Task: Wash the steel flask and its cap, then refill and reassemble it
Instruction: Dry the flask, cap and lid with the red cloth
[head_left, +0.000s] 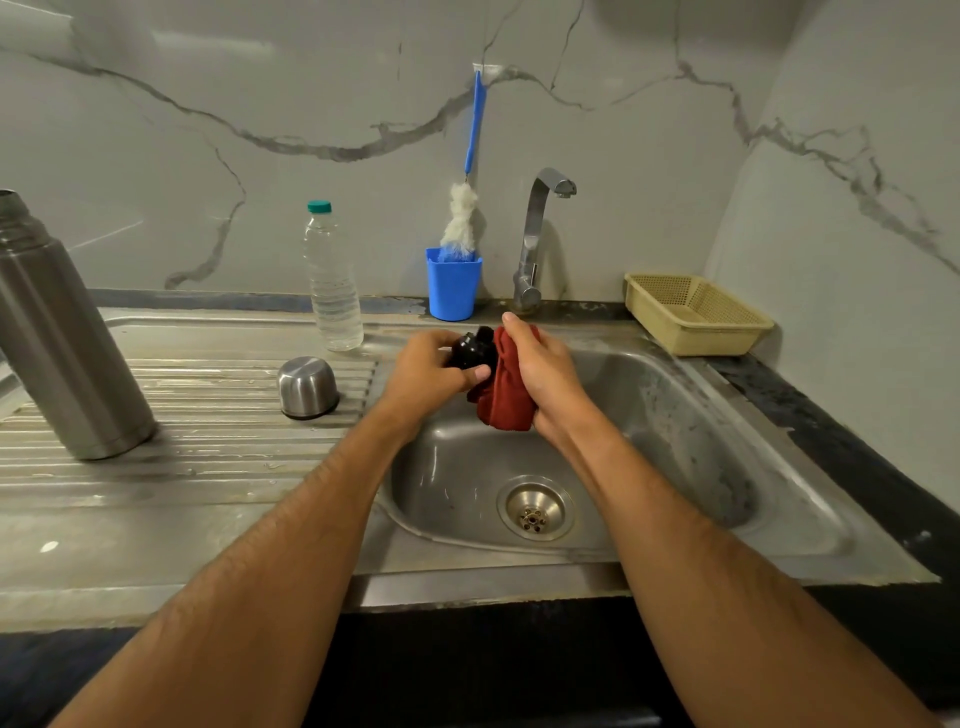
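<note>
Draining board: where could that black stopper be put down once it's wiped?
Bare ribbed steel lies between the steel flask and the upturned steel cup, and in front of the cup toward the counter edge. The back strip is crowded: water bottle, blue holder, tap. Both hands fill the sink's far side.

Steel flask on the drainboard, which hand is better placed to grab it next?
Left, probably. The steel flask stands far left, on the left hand's side; the right hand grips the red cloth.
</note>
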